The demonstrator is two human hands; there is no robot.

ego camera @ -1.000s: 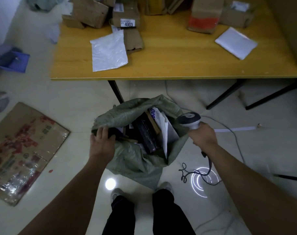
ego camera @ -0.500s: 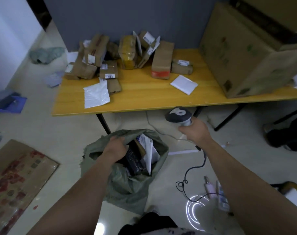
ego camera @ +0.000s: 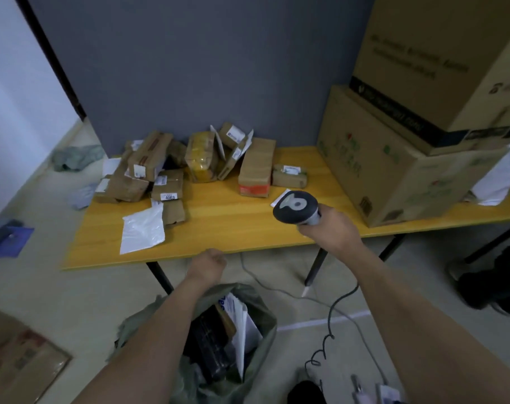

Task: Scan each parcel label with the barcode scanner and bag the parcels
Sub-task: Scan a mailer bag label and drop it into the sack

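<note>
While the right hand (ego camera: pixel 332 233) is raised over the front of the table (ego camera: pixel 233 228), its fingers are wrapped round the grip of the scanner (ego camera: pixel 295 210), whose dark head faces away toward the parcels (ego camera: pixel 201 161) heaped at the back. The left hand (ego camera: pixel 207 264) reaches just short of the table edge, above the open bag (ego camera: pixel 265 316) on the floor, fingers loosely curled and empty. One small box (ego camera: pixel 168 186) bears a label reading "4003". Print on the cartons (ego camera: pixel 393 176) at right is too blurred to read.
</note>
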